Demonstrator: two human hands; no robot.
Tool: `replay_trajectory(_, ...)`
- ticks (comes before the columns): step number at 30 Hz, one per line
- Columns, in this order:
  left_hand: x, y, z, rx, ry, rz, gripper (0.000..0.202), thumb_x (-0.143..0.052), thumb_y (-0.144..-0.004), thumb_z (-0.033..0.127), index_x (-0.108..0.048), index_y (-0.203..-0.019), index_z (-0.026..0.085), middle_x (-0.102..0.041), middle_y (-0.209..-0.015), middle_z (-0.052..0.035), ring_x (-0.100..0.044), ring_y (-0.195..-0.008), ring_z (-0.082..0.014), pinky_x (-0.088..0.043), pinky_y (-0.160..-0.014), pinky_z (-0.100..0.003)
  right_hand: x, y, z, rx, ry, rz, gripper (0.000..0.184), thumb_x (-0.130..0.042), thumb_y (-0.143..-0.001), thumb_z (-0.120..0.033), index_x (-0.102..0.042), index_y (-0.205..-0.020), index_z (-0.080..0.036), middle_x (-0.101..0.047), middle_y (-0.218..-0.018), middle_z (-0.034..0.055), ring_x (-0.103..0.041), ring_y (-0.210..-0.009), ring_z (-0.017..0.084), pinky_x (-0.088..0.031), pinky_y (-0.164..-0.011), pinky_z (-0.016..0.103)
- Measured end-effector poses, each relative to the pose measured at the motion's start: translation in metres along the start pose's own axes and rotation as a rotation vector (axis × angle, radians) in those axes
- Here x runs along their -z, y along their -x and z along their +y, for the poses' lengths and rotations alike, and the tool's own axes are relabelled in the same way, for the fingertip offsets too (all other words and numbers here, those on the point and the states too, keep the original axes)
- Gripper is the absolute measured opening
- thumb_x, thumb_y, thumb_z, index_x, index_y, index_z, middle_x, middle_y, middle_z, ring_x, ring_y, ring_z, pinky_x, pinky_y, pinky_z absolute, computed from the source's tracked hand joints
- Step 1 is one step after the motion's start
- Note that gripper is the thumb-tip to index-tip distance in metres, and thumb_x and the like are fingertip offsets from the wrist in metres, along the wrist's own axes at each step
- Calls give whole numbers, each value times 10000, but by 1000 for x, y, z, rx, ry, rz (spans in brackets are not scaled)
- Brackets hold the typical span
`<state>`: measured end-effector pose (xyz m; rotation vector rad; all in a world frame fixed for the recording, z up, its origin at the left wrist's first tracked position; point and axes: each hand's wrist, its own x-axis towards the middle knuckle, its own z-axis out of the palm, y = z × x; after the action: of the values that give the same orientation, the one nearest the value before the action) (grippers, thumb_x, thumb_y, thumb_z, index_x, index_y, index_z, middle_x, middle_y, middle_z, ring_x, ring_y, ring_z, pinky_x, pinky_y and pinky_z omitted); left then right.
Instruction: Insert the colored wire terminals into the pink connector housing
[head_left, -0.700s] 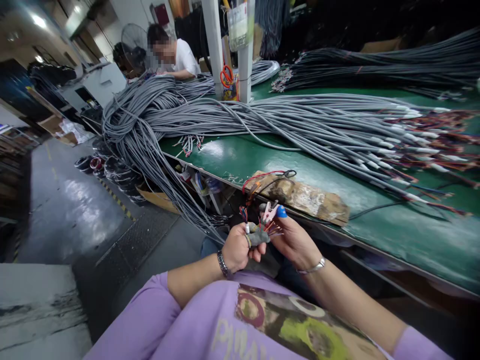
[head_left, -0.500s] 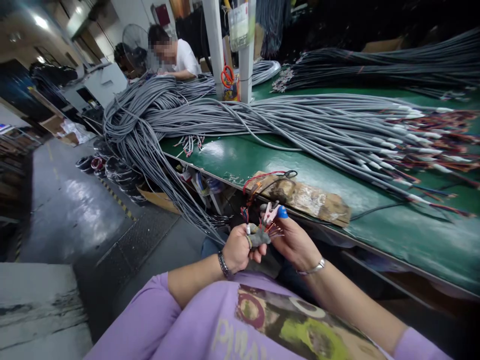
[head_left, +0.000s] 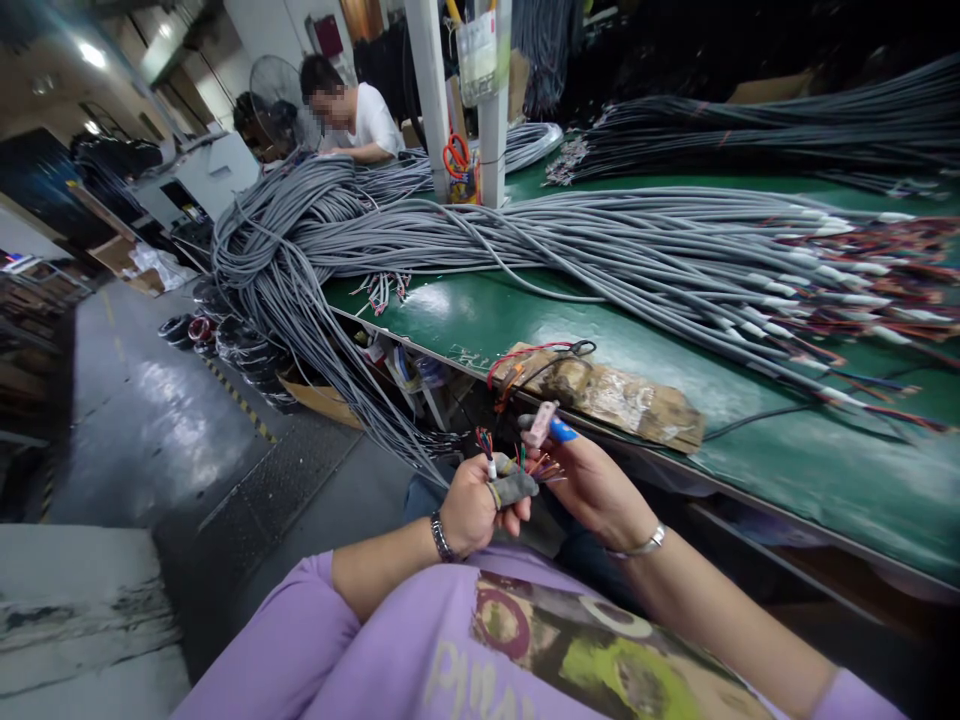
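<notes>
My left hand is closed round the end of a grey cable, from which thin coloured wires fan out. My right hand, with a blue cover on one fingertip, pinches a small pink crocodile clip just above those wires. Red and black leads run from the clip up to a taped brown block at the near edge of the green table. Both hands are in front of my lap, below the table edge.
A thick mass of grey cables lies across the table, its stripped ends at the right. It spills over the left edge in a heap. A white post stands behind. Another person works at the far end.
The clip in my right hand has tilted flatter and shifted slightly right. My left hand holds the cable end as before. The view has drifted a little.
</notes>
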<state>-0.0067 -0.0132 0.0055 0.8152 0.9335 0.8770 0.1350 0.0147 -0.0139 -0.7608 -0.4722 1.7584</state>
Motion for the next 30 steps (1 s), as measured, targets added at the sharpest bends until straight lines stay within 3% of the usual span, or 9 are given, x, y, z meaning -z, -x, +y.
replay_trajectory(11,-5,-8,-1,-61,37,86,393,-758,-608,460,-519,-646,149,-582,-479,19,-449,-296,-58,-213,-300,-167,-1,-2,-3,46,109,64,363,-815,-613,-506,-708,-748,-186,-644,-700,25,-550,-645,156,-475,-615,283)
replay_trajectory(15,-5,-8,-1,-61,50,76,360,-759,-608,424,-538,-657,144,-582,-480,16,-446,-294,-63,-209,-295,-173,3,-3,2,196,205,129,338,-784,-667,-509,-653,-648,-198,-577,-608,-10,-472,-559,121,-422,-560,253)
replay_trajectory(18,-5,-8,0,-53,41,56,376,-767,-600,430,-527,-636,143,-578,-479,12,-448,-296,-64,-207,-296,-175,7,-6,5,302,308,160,381,-699,-726,-590,-670,-667,-215,-608,-630,7,-490,-577,140,-422,-569,269)
replay_trajectory(24,-6,-12,-1,-32,53,72,386,-759,-602,453,-530,-664,148,-577,-476,22,-439,-292,-60,-225,-298,-170,5,-11,2,62,103,-10,448,-692,-689,-648,-724,-829,-224,-694,-742,39,-600,-660,189,-499,-638,318)
replay_trajectory(30,-4,-14,-6,-13,55,77,372,-763,-595,428,-525,-664,151,-578,-474,26,-440,-289,-63,-234,-287,-168,5,-18,4,44,16,10,395,-745,-672,-588,-720,-772,-207,-697,-729,40,-607,-634,178,-516,-673,325)
